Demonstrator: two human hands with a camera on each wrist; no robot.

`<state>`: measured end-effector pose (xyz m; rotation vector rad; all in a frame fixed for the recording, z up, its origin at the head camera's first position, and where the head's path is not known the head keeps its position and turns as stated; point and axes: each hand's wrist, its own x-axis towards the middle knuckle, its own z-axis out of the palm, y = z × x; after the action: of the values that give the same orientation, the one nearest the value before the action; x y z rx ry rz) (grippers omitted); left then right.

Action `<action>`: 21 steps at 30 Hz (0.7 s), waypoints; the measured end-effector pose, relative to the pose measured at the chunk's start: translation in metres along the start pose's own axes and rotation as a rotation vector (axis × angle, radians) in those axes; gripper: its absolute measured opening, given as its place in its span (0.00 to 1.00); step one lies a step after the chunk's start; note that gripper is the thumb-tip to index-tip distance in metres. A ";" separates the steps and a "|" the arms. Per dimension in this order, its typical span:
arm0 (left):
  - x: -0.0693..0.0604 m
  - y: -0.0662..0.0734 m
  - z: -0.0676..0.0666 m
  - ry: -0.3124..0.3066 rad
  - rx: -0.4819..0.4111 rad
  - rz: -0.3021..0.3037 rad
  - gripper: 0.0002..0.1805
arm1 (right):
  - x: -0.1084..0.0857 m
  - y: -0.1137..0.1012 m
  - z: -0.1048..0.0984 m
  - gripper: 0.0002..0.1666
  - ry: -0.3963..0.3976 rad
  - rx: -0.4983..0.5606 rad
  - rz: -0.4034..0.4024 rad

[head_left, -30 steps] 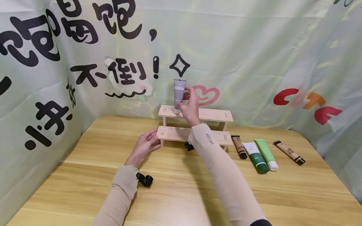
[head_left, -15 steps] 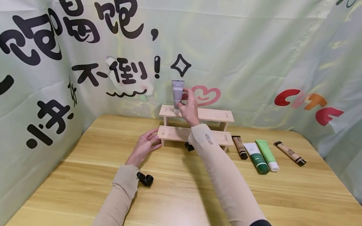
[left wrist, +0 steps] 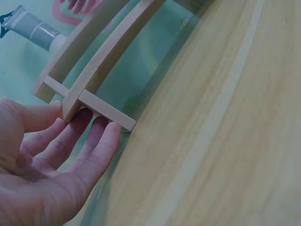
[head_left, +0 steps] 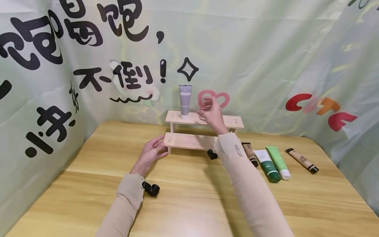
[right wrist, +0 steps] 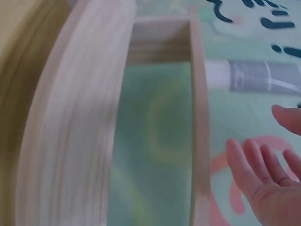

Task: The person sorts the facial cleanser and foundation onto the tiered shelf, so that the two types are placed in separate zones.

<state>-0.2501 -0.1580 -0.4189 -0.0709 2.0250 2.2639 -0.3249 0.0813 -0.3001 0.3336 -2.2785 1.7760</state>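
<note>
A purple-grey squeeze tube [head_left: 185, 102] stands upright on its white cap, on the upper step of a two-step wooden display rack [head_left: 189, 141]. My right hand [head_left: 212, 113] is to the right of the tube, apart from it, over the same step. In the right wrist view, a gap shows between the tube [right wrist: 263, 76] and the fingers [right wrist: 254, 160], which hold nothing. My left hand [head_left: 149, 153] is at the rack's left end. The left wrist view shows its thumb [left wrist: 43, 116] on the end of the lower board, with fingers curled under it beside the leg.
Right of the rack, several tubes lie on the wooden table [head_left: 183, 197]: a brown one [head_left: 250, 154], a white and green one [head_left: 267, 166], a light green one [head_left: 278, 162] and a beige one [head_left: 302, 160]. A printed cloth [head_left: 251, 49] hangs behind.
My right hand has let go of the purple-grey tube and moved away to the right. The tube now stands by itself on the upper step. My left hand has stayed at the rack's end.
</note>
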 end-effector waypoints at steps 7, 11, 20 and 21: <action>-0.005 -0.006 0.000 0.004 0.001 -0.001 0.26 | -0.012 0.007 -0.038 0.33 -0.056 0.040 0.116; -0.005 -0.005 0.001 0.011 0.003 0.000 0.26 | -0.017 0.009 -0.059 0.34 -0.072 0.102 0.165; -0.002 0.000 0.002 0.025 0.004 -0.002 0.26 | -0.026 0.015 -0.102 0.36 -0.082 0.083 0.210; -0.001 -0.001 0.002 0.027 0.004 -0.001 0.26 | -0.027 0.016 -0.106 0.35 -0.082 0.076 0.205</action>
<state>-0.2485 -0.1560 -0.4191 -0.1029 2.0418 2.2711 -0.3001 0.1885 -0.2981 0.1951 -2.3804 1.9863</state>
